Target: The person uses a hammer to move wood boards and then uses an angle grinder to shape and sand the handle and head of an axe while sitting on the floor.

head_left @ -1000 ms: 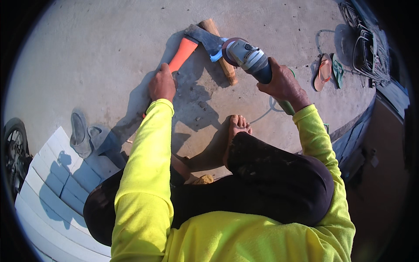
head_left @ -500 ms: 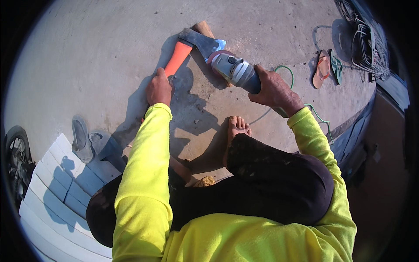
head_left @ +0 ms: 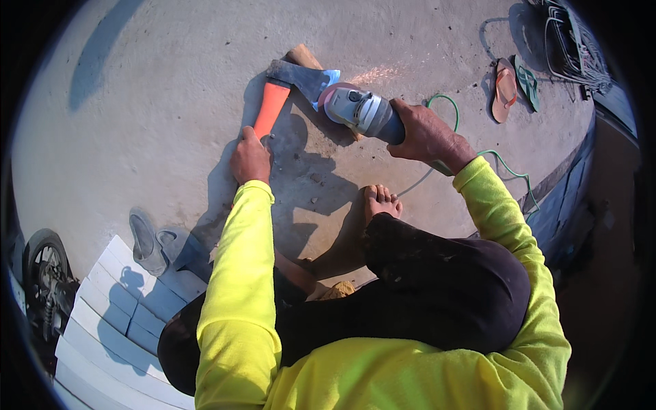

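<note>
My left hand [head_left: 251, 157] is closed around the orange handle of an axe [head_left: 272, 106], whose dark metal head points away from me and rests on a piece of wood [head_left: 303, 57]. In my right hand [head_left: 432, 134] is an angle grinder [head_left: 362, 111], gripped by its dark blue body. Its reddish disc [head_left: 329, 95] meets the bright, bluish cutting edge of the axe head. Orange sparks [head_left: 377, 74] spray off to the far right of that contact.
A green cord [head_left: 445, 102] runs over the concrete floor [head_left: 171, 89] beside my right arm. Flip-flops [head_left: 506, 92] and a wire rack [head_left: 577, 51] stand at the far right. Grey shoes [head_left: 147, 242], white slats [head_left: 119, 301] and a wheel [head_left: 46, 273] are at left. My bare foot [head_left: 383, 201] is close by.
Sparks now fly from the disc, where none showed before. The grinder sits slightly farther along the axe's edge. The whole view has shifted a little.
</note>
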Demonstrator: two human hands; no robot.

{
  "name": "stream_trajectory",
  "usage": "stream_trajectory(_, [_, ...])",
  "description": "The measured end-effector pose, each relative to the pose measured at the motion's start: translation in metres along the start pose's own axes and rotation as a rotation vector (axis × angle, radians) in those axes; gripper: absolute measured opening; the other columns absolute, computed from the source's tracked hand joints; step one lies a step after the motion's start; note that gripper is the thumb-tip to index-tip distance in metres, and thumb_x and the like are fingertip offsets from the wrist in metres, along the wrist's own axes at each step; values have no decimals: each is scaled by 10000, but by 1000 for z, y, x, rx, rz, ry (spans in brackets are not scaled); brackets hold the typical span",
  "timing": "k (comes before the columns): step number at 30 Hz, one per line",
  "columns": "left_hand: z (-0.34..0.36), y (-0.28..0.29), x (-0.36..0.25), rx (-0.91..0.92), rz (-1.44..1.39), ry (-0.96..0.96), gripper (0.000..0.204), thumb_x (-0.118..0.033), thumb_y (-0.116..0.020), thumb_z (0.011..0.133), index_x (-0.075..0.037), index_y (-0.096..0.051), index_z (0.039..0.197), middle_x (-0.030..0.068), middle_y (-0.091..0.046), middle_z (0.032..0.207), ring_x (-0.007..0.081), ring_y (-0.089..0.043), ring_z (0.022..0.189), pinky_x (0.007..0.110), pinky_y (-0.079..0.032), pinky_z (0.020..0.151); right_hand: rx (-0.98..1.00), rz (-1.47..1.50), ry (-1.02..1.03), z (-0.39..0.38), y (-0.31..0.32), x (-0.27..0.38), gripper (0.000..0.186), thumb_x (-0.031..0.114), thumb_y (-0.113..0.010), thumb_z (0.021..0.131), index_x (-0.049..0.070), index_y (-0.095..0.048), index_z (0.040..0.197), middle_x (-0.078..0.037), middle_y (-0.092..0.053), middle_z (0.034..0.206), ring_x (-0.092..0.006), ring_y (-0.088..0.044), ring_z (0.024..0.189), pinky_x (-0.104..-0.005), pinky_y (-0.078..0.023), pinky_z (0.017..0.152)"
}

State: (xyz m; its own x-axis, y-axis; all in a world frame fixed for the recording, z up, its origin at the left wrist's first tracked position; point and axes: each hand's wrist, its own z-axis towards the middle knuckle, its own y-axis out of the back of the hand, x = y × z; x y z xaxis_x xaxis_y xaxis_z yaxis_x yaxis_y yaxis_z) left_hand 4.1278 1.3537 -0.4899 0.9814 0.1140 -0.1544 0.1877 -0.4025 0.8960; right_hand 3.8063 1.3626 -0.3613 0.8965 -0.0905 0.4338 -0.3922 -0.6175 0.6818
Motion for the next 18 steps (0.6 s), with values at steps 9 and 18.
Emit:
stream_trajectory(9, [-3, 0, -2, -16, -1, 3, 297, -217, -704, 891, -50, -504, 1033, 228, -707, 935, 408, -698, 898, 509, -552, 767, 6, 25, 32, 4, 2, -15, 620, 147, -785, 668, -38, -545, 1208, -236, -700, 944, -374, -716, 877, -451, -585, 841])
stream_trajectory(18, [0, -9, -4, -56, 12, -15, 294, -233, -696, 899, -59, -495, 1024, 218, -708, 927, 411, -698, 885, 521, -546, 750, -140, -12, -30, 14, 23, -40, 563, 205, -773, 698, -22, -570, 1172, -250, -694, 942, -378, -709, 868, -443, -582, 844])
